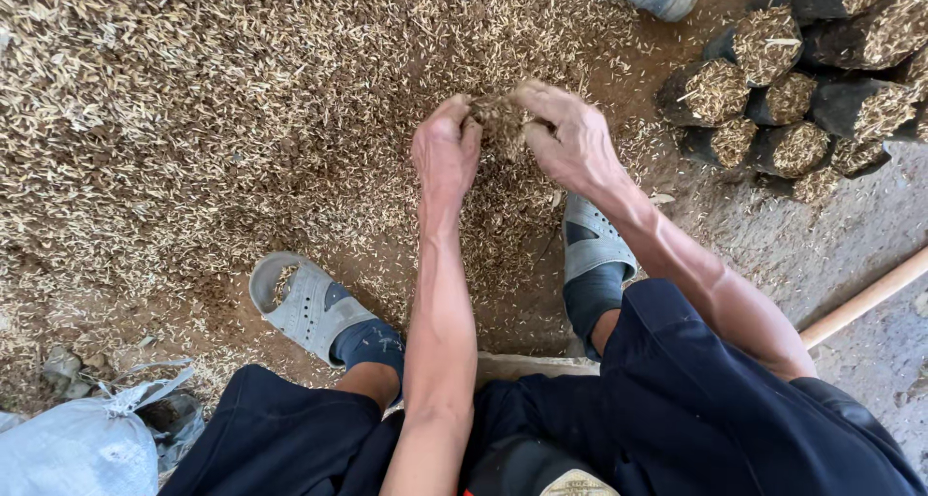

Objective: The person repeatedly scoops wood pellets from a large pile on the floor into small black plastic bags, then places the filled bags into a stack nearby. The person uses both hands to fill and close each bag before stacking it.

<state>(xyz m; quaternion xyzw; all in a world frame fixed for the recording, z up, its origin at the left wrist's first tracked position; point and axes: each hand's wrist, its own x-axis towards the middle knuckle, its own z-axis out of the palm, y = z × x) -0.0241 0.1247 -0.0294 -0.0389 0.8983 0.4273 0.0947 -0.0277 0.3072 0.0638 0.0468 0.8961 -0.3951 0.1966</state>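
The left hand [446,153] and the right hand [570,133] meet above the floor [851,235], their fingers curled almost closed around a small clump of husks [500,117] lifted from the heap [193,119]. The husks look very light, dry and loose, so they probably slip out easily; cupping them from below between both palms seems the safest hold.

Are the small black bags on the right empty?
No, the black bags are packed to the top with the same husk mix that both hands, left and right, scoop together.

Bare concrete floor [870,225] at right, daylight, no furniture visible.
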